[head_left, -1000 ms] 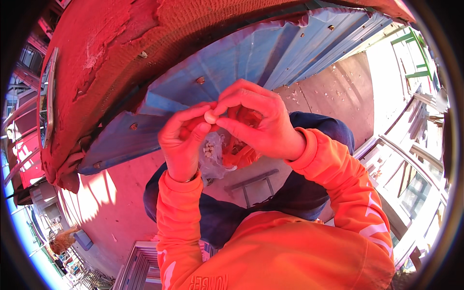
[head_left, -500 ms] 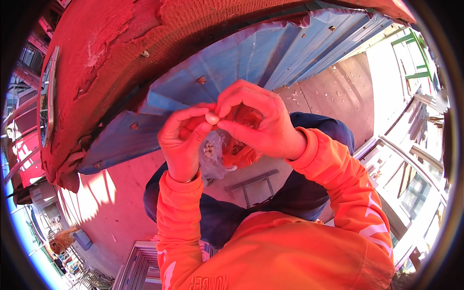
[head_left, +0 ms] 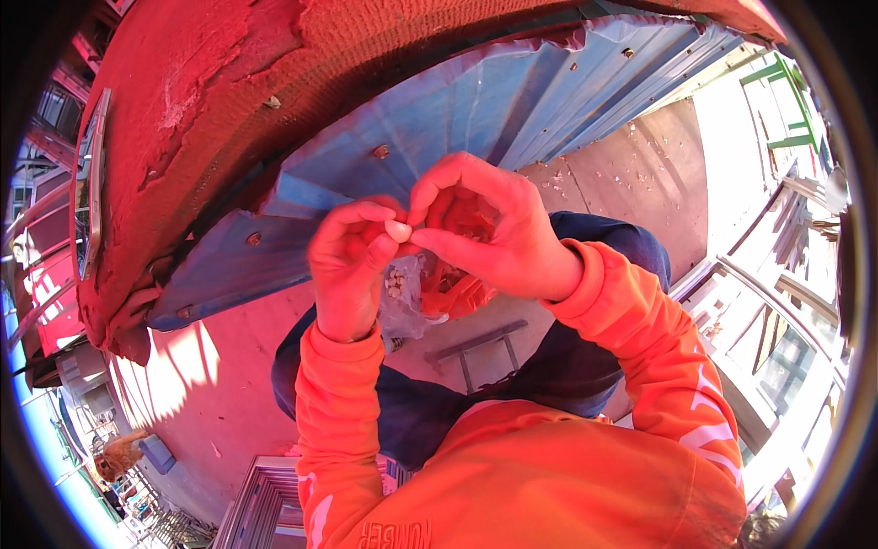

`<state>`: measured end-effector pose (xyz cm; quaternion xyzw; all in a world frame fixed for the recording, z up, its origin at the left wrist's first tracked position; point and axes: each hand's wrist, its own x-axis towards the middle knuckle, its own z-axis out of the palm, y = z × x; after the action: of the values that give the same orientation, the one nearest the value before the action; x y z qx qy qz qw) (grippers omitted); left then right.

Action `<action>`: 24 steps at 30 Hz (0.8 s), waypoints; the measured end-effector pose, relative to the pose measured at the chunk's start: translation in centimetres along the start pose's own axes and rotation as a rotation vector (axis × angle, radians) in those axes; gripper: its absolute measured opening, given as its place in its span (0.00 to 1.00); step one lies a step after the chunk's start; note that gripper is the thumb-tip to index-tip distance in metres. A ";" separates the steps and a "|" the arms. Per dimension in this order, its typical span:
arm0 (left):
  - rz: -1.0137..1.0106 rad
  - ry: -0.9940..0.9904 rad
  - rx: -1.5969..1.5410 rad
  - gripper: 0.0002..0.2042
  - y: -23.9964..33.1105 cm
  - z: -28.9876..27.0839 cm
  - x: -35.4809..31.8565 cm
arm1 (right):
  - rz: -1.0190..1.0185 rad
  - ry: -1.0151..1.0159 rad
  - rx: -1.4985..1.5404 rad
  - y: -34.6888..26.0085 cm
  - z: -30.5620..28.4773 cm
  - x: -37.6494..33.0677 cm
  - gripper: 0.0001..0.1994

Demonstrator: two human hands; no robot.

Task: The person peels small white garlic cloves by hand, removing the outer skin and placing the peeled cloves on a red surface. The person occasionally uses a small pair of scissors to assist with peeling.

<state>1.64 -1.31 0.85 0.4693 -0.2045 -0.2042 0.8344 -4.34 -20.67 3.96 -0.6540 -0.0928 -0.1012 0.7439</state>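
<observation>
A small pale piece that looks like a garlic clove [head_left: 398, 231] is held up in front of me between both hands. My left hand [head_left: 347, 274] pinches it from the left with thumb and forefinger. From the right, the thumb and forefinger of my right hand [head_left: 498, 224] close on its other end. Below the hands, a clear plastic bag [head_left: 412, 316] holds several small pale pieces. An orange-red plastic bag [head_left: 466, 297] sits beside it, partly hidden by my right hand.
A blue corrugated metal sheet [head_left: 439, 119] stands just ahead, under a worn red covering [head_left: 210, 110]. Pale scraps are scattered on the paved ground [head_left: 649, 174] at right. Between my knees is a metal bar frame [head_left: 480, 339]. Stacked metal frames [head_left: 261, 503] lie at lower left.
The garlic clove has turned between my fingertips and shows a more pointed, paler side. My left hand has shifted and rotated slightly; my right hand stays nearly in place.
</observation>
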 end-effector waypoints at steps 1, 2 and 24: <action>-0.022 -0.007 -0.020 0.11 0.0 -0.2 0.0 | 0.006 -0.027 0.002 -0.2 -0.1 0.0 0.12; -0.044 -0.013 -0.040 0.11 0.0 -0.4 -0.1 | 0.011 -0.054 0.005 -0.4 -0.3 0.0 0.12; -0.193 0.022 -0.057 0.10 0.8 -0.1 0.0 | 0.151 -0.055 0.103 -0.5 -1.5 0.1 0.07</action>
<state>1.82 -0.87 1.46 0.4652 -0.1431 -0.2840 0.8261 -4.34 -22.19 4.26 -0.6224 -0.0687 -0.0221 0.7793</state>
